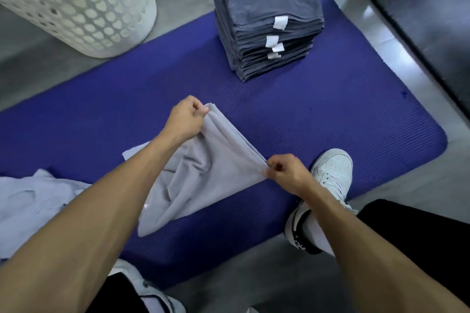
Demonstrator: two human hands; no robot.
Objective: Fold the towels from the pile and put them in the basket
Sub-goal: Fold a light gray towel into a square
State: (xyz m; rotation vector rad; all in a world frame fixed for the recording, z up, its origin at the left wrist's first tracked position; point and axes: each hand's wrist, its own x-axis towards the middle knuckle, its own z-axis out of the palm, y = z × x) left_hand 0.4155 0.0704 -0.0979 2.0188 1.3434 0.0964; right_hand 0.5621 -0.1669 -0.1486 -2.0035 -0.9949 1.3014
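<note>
At centre frame, the left hand [185,119] and right hand [287,171] each pinched a corner of a pale grey towel [203,173] above the purple mat [330,122]

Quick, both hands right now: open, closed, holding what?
Left hand: closed, pinching one corner of the light grey towel.
Right hand: closed, pinching the towel's other corner.

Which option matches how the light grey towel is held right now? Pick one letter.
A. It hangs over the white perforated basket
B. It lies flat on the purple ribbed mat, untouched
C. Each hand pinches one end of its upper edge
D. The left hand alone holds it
C: the left hand and the right hand each pinch an end of the light grey towel, stretching its top edge between them above the purple ribbed mat.
</note>
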